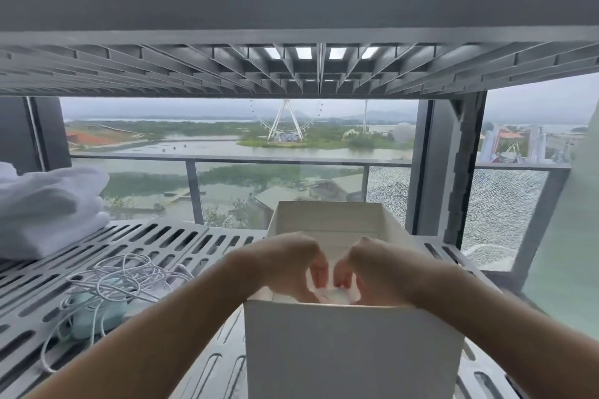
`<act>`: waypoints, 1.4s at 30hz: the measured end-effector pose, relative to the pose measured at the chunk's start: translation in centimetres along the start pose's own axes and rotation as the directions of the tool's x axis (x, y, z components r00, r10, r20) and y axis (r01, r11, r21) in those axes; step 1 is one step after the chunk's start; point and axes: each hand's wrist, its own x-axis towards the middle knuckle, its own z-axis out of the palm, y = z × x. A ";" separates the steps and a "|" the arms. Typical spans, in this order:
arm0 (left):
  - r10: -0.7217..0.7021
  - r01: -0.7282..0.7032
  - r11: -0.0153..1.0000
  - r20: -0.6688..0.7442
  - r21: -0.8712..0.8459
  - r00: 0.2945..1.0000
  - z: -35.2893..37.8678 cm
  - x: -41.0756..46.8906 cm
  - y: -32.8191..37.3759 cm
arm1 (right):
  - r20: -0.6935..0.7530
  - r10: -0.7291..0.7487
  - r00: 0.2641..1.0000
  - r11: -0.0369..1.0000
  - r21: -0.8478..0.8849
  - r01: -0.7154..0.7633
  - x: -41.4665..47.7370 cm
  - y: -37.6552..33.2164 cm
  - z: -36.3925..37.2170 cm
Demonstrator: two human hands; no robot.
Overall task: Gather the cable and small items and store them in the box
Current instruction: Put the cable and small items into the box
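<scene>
An open white box [353, 350] stands on the grey slatted shelf [201, 241], right in front of me. Both my hands reach down into it from above. My left hand [291, 264] and my right hand [376, 264] have their fingers curled downward, and the fingertips meet around a small white item [337, 295] low inside the box, which is partly hidden by its front wall. A tangled white cable [120, 278] lies on the shelf to the left of the box, draped over a pale teal item [94, 314].
Folded white towels [48, 204] are stacked at the far left of the shelf. Another slatted shelf [291, 71] hangs close overhead. A window with a balcony railing [291, 160] lies behind the box, and a grey post [453, 172] stands at the right.
</scene>
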 end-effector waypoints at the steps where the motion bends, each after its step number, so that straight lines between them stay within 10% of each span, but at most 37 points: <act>1: 0.003 -0.003 1.000 0.030 0.016 1.000 0.1 0.1 -0.2 | 0.035 0.009 0.999 1.000 0.010 -0.009 0.1 0.1 0.1; 21: -0.169 0.185 0.982 -0.525 -0.021 0.834 -4.7 -13.4 -5.7 | -0.578 -0.110 0.809 0.981 0.066 0.181 5.8 -10.1 -3.9; 29: -0.353 0.374 0.925 -0.499 -0.061 0.792 -3.3 -20.6 -9.7 | -0.589 -0.240 0.772 0.940 0.059 0.337 11.0 -18.8 -2.0; 42: -0.575 0.599 0.800 -0.335 -0.037 0.747 5.7 -22.1 -16.4 | -0.332 -0.070 0.941 0.980 0.154 0.127 17.5 -20.2 9.6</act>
